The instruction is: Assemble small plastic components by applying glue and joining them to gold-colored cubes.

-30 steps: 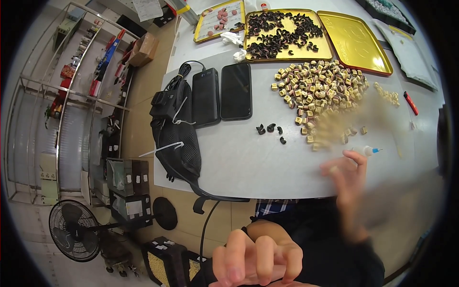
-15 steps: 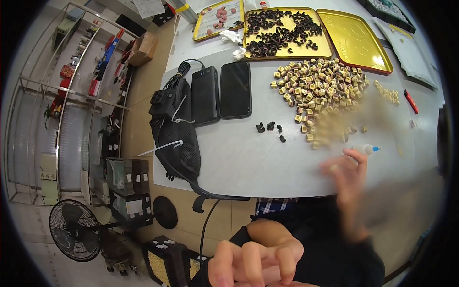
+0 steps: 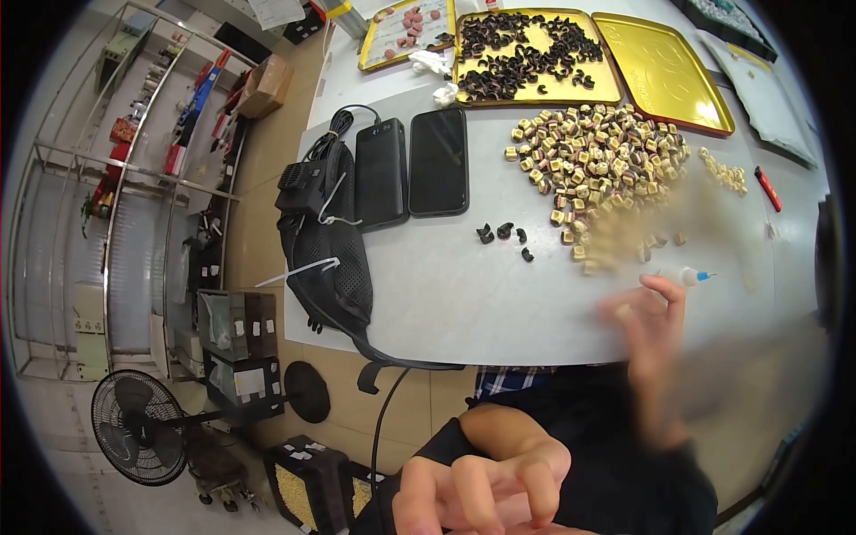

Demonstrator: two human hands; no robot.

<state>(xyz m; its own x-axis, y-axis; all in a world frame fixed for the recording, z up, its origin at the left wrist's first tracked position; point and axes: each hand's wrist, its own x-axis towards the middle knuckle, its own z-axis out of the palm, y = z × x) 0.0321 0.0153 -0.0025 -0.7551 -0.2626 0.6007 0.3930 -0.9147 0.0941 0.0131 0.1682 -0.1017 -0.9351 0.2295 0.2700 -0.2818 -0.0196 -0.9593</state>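
Observation:
My left hand [image 3: 486,486] is at the lower edge, close to my body. Its fingers are curled, and whatever lies under them is hidden. Over the table's near edge my right hand [image 3: 655,321] is raised with fingers bent and apart; part of it is smeared, and I see nothing held in it. Just beyond its index finger lies a small clear dropper bottle [image 3: 691,277] with a blue tip. Farther up spreads a heap of small cream block-shaped pieces [image 3: 606,160] with dark and pinkish parts. Several black curved pieces [image 3: 506,232] lie to its left.
Behind the heap are a gold tray [image 3: 535,89] of black curved pieces, a gold lid [image 3: 664,76] and a tray of pink pieces [image 3: 406,31]. On the left are a phone [image 3: 439,162], a power bank [image 3: 382,169] and a black mesh pouch [image 3: 330,276]. A red cutter [image 3: 768,189] lies right.
The view has shifted very slightly. Both hands keep nearly the same pose, and the pieces on the table look unchanged.

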